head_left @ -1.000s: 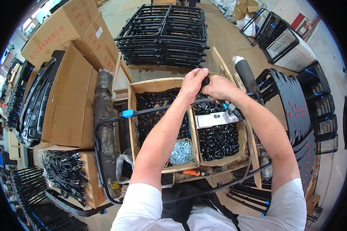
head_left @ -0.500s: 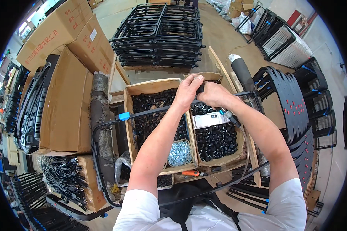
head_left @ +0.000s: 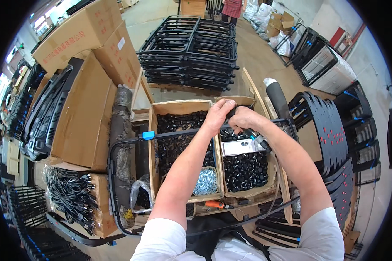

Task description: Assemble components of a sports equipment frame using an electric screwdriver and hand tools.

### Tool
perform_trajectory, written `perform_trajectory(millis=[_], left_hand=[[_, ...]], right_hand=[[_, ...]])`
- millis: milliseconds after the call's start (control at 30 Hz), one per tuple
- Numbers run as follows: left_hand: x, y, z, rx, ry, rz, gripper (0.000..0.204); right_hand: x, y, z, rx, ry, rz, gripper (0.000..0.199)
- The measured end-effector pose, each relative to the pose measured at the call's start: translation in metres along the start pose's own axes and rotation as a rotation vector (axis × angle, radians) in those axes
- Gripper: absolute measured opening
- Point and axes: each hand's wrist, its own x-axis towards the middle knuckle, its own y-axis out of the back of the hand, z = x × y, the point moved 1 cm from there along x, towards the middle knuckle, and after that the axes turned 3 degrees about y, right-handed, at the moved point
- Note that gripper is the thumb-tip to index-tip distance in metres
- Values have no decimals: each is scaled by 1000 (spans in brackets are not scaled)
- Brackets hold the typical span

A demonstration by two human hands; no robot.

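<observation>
My left hand (head_left: 220, 115) is closed at the far bar of a black tubular frame (head_left: 178, 132), its fingers pinched by a dark piece mostly hidden between both hands. Right beside it, my right hand (head_left: 247, 119) curls around an air tool (head_left: 258, 139); the tool's hose end sticks out below the fingers. A thin hose trails from it toward me. The frame lies across wooden bins and carries a blue clip (head_left: 148, 135). Under my right hand, a white phone (head_left: 237, 148) rests on black knob-like parts (head_left: 247, 172).
Silver screws (head_left: 205, 182) fill a small box inside the left bin (head_left: 152, 156). An orange-handled tool (head_left: 214, 204) lies at the near edge. Stacked black frames (head_left: 187, 52) stand beyond, cartons (head_left: 82, 113) at left, slotted black panels (head_left: 324, 126) at right. A person (head_left: 232, 9) stands far back.
The view has shifted, so the scene sits lower and more of the person at the back shows. My right hand's grip has changed, its fingertips now showing lower. Both hands stay together.
</observation>
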Motion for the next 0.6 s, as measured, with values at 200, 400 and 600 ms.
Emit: perform_trajectory(millis=[200, 400, 600], left_hand=[[3, 1, 3, -56, 18, 7, 27], [5, 0, 10, -78, 0, -19, 25], [-19, -25, 36, -48, -40, -47, 20]], right_hand=[[0, 1, -8, 17, 63, 44, 16], [4, 5, -11, -93, 83, 21, 18], [-43, 6, -21, -243, 151, 225, 31]])
